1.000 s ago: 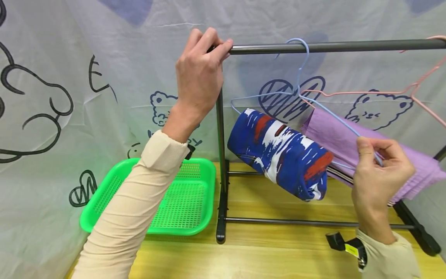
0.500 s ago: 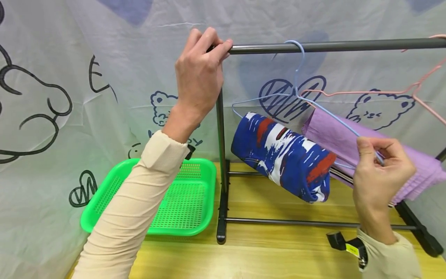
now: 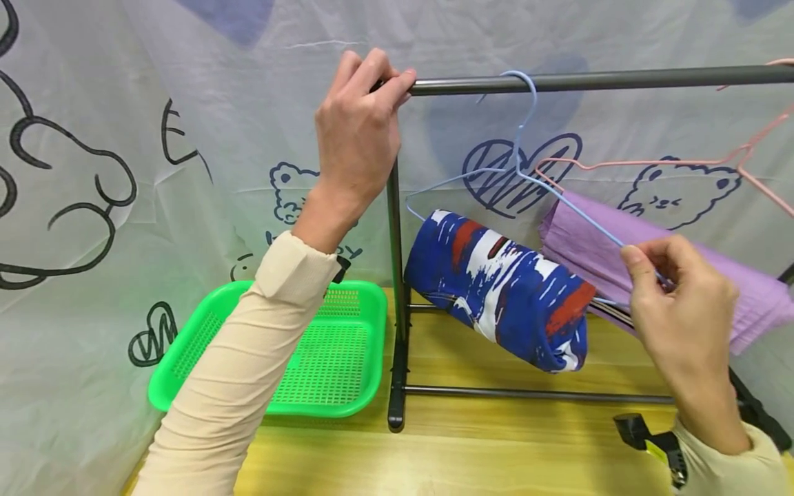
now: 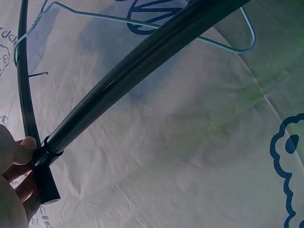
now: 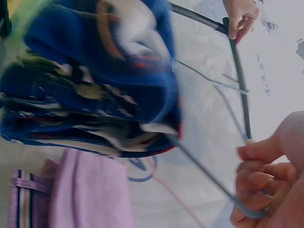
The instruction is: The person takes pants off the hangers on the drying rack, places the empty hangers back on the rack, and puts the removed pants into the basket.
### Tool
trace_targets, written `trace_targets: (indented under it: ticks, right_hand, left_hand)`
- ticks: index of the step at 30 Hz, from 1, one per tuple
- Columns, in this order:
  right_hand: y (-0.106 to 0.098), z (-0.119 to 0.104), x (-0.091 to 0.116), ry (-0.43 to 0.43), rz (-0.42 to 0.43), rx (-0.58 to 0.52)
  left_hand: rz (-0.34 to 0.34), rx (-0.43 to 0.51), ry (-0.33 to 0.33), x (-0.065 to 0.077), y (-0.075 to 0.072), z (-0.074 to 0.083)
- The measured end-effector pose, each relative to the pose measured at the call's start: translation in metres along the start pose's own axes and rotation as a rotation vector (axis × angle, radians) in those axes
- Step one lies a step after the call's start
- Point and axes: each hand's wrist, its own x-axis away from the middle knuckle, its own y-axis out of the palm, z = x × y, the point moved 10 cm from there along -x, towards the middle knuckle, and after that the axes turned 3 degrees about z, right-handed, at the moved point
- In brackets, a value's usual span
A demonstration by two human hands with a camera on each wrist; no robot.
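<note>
My left hand grips the top left corner of a black clothes rack; in the left wrist view its fingers wrap the corner joint. A light blue hanger hooks over the rail, tilted, with its right end low. Thumb and fingers of my right hand pinch that right end. Folded over the hanger's lower bar is a blue, white and red patterned garment, its layers seen from the side and blurred in the right wrist view.
Behind and to the right hangs a folded purple garment, with a pink hanger above it. A green perforated basket stands on the wooden surface left of the rack. A printed cloth forms the backdrop.
The blue hanger's hook has slid slightly left along the rail, and the patterned garment hangs a little lower. My right hand has turned somewhat at the wrist; the left stays put.
</note>
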Motion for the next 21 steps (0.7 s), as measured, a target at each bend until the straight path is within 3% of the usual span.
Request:
trace_targets:
  ticks: [5,8,12,15,21]
  right_hand:
    - [0.004,-0.012,-0.003,-0.084,-0.083,0.185]
    - [0.007,-0.007,-0.004,-0.052,-0.106,0.203]
    - [0.005,0.007,-0.004,0.052,-0.087,0.194]
    - [0.004,0.016,-0.004,0.131,-0.061,0.154]
    - [0.005,0.032,-0.002,0.288,0.015,-0.106]
  left_hand:
    - [0.024,0.006,-0.005,0.001,-0.001,-0.001]
    - [0.003,-0.002,-0.010,0.002,0.001,-0.001]
    - [-0.013,0.004,-0.012,0.003,0.003,0.000]
    - [-0.011,0.003,-0.016,0.003,0.003,0.000]
    - [-0.013,0.008,-0.017,0.004,0.001,0.000]
